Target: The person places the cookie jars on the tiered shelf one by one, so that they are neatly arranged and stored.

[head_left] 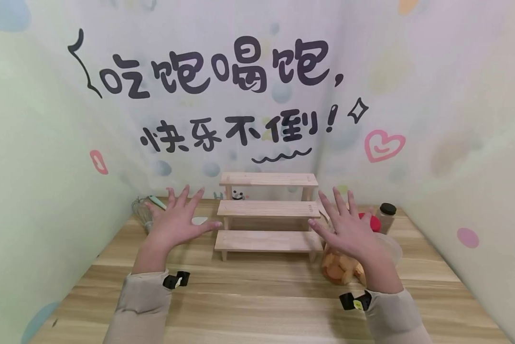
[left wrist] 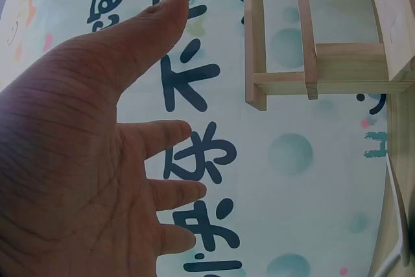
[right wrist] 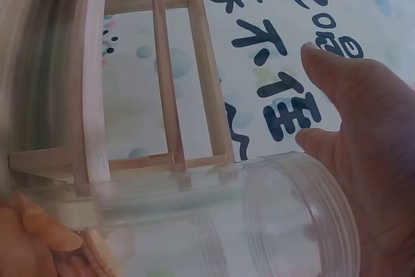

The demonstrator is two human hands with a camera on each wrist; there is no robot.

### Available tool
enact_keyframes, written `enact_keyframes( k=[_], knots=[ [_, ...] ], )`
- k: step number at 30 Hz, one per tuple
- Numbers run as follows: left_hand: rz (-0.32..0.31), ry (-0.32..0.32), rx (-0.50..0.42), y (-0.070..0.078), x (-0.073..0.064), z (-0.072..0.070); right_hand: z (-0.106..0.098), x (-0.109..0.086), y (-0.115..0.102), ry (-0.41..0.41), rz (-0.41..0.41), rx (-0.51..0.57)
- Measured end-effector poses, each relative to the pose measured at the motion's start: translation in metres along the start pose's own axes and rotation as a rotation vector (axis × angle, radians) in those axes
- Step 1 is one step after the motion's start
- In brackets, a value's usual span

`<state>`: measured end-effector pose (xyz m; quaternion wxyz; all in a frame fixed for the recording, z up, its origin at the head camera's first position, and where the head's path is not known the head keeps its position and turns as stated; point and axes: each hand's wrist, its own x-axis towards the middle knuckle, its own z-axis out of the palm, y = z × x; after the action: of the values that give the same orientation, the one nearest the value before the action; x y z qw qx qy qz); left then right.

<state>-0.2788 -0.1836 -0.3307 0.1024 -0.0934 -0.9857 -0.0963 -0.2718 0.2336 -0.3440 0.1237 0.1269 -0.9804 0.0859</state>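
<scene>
Both hands are raised above the table with fingers spread, holding nothing. My left hand [head_left: 176, 222] hovers left of a three-tier wooden stand [head_left: 268, 241], its thumb overlapping the stand's edge in the head view. In the left wrist view, the palm [left wrist: 71, 160] shows bare, with the stand [left wrist: 350, 66] beyond it. My right hand [head_left: 352, 231] is over the stand's right side and partly covers a clear jar of orange-brown snack pieces [head_left: 339, 267]. From the right wrist, the jar's clear wall [right wrist: 298, 218] appears in front of the right hand [right wrist: 379, 128].
A wire whisk [head_left: 140, 212] and a teal-handled utensil [head_left: 157, 202] lie at the back left, partly behind the left hand. Behind the right hand are a red lid [head_left: 374, 223] and a black-capped bottle [head_left: 387, 215]. A printed cloth [head_left: 240, 110] hangs behind the wooden table [head_left: 240, 306].
</scene>
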Motion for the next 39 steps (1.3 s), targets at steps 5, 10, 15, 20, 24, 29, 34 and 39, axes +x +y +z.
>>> enact_keyframes(
  k=[5, 10, 15, 20, 24, 29, 34, 39],
  knots=[
    [-0.001, -0.011, 0.003, 0.000, 0.000, 0.001, -0.001, -0.001, 0.003, 0.020, -0.012, -0.009],
    [0.002, -0.002, 0.011, 0.001, 0.001, -0.001, -0.006, 0.001, 0.007, 0.082, -0.030, -0.025],
    [0.002, 0.000, -0.005, -0.001, -0.001, -0.006, -0.012, 0.000, 0.011, 0.122, -0.054, -0.014],
    [0.092, -0.004, -0.262, 0.004, 0.001, -0.007, -0.024, -0.006, 0.024, 0.035, -0.130, 0.216],
    [0.097, 0.032, -0.526, 0.011, 0.011, 0.006, -0.033, -0.019, 0.041, -0.073, -0.138, 0.390],
    [-0.085, 0.058, -0.868, 0.005, 0.034, 0.053, -0.041, -0.031, 0.053, -0.171, -0.082, 0.419],
    [-0.154, 0.031, -1.215, -0.008, 0.049, 0.104, -0.038, -0.032, 0.048, -0.276, -0.034, 0.455],
    [-0.115, -0.023, -1.556, -0.013, 0.051, 0.131, -0.032, -0.027, 0.039, -0.321, -0.007, 0.466]
  ],
)
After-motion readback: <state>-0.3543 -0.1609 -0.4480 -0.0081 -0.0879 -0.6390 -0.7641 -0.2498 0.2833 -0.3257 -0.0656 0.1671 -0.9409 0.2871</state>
